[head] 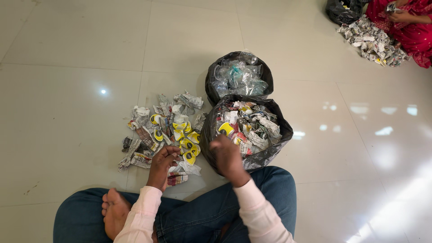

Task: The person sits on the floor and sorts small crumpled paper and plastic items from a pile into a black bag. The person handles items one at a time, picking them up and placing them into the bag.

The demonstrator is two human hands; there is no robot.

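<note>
Down on the glossy tiled floor point(67, 90), the left hand point(163, 163) pinches a crumpled newspaper wad point(176, 173) at the near edge of a scattered pile point(162, 130) (yellow scraps among it). Right hand point(229, 157), loosely curled and holding nothing, hovers over a black plastic bag point(270, 150) stuffed with crinkled wrappings.

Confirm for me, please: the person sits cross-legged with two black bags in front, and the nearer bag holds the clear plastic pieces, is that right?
Not quite. The head view shows the nearer black bag holds crumpled newspaper wrappings and yellow bits; the clear plastic pieces are in the farther black bag. The rest stands: the person sits cross-legged with both bags in front.
</note>
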